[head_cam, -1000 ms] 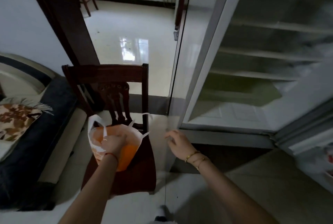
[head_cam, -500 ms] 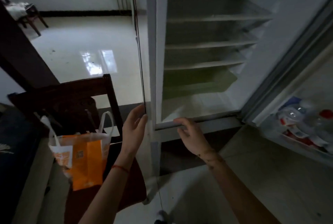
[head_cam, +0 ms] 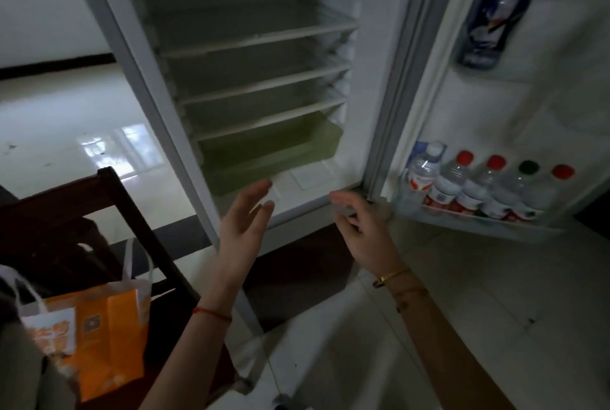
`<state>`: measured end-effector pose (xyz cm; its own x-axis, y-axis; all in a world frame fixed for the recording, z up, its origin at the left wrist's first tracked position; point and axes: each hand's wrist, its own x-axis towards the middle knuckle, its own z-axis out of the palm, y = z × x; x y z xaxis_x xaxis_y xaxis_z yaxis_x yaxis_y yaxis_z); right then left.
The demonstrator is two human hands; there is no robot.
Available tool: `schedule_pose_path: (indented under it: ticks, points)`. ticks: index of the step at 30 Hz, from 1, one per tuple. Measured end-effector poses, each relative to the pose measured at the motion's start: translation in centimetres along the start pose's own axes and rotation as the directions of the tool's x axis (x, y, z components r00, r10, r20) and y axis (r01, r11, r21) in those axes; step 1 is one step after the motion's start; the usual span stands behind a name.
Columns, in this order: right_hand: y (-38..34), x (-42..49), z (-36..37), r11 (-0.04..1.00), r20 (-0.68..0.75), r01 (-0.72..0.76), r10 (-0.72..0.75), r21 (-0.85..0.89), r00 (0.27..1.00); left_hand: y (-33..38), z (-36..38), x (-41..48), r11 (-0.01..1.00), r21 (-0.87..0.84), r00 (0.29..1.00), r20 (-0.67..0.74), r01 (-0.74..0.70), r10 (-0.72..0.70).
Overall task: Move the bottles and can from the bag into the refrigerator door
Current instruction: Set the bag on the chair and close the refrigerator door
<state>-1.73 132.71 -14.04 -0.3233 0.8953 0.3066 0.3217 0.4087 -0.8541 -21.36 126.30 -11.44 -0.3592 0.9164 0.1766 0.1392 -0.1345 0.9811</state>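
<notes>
An orange and white bag (head_cam: 99, 327) stands on a dark wooden chair (head_cam: 66, 211) at the lower left. The refrigerator door (head_cam: 528, 106) hangs open at the right. Several water bottles (head_cam: 475, 185) with red, green and white caps stand in its bottom rack. A blue can (head_cam: 491, 26) sits in an upper door rack. My left hand (head_cam: 244, 225) is raised in front of the fridge's lower edge, fingers apart and holding nothing. My right hand (head_cam: 359, 228) hovers beside it, also open and holding nothing, a little left of the bottle rack.
The refrigerator interior (head_cam: 251, 79) has white shelves and a green drawer (head_cam: 270, 149) at the bottom. A glossy white tiled floor (head_cam: 478, 294) spreads below and to the left. The chair's back stands close to the fridge's left side.
My view has swung right from the bag to the open fridge door. My left hand has left the bag and both hands have risen in front of the fridge.
</notes>
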Motion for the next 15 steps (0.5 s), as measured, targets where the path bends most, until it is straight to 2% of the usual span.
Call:
schedule_pose_path:
  ticks: [15]
  points:
    - [2.8, -6.1, -20.2, 1.0, -0.176, 0.026, -0.025, 0.002, 0.984, 5.9, 18.5, -5.2, 0.989, -0.091, 0.984, 0.128, -0.116, 0.128]
